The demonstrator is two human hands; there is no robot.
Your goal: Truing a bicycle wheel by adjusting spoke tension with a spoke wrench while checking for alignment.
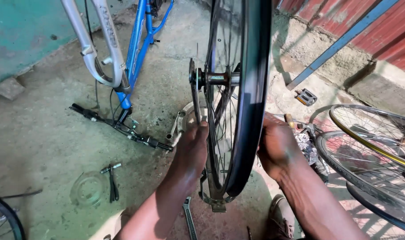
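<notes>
- A round clear plastic lid (pixel 88 189) and a small black-handled T-shaped tool (pixel 112 180) lay on the grey concrete floor (pixel 42 133) at far left, well apart from both hands.
- An upturned blue bicycle frame with a silver suspension fork (pixel 122 58) stood behind them, its black handlebar (pixel 122 126) resting on the floor.
- The left hand (pixel 191 149) was at the near side of the wheel, fingers laid against the spokes just below the hub; whether they were closed round a spoke could not be told.
- The black-tyred spoked bicycle wheel (pixel 244 102) stood upright on edge between the two hands, its metal hub and axle (pixel 218 79) level, its lower rim seated in a forked metal bracket (pixel 216 202) on the floor.
- Judgement: the wheel appeared stiff at rim and hub and moderately light; the thin spokes would flex and bend under side load. The rubber tyre offered the surest hold, the hub the steadiest.
- A steel spanner (pixel 189 218) lay on the floor beneath the left forearm.
- The right hand (pixel 278 149) was cupped against the tyre's far side, steadying it; a full grip was not visible.
- Two bare spoked rims (pixel 367 151) lay at right, a pedal (pixel 305 96) beyond.
</notes>
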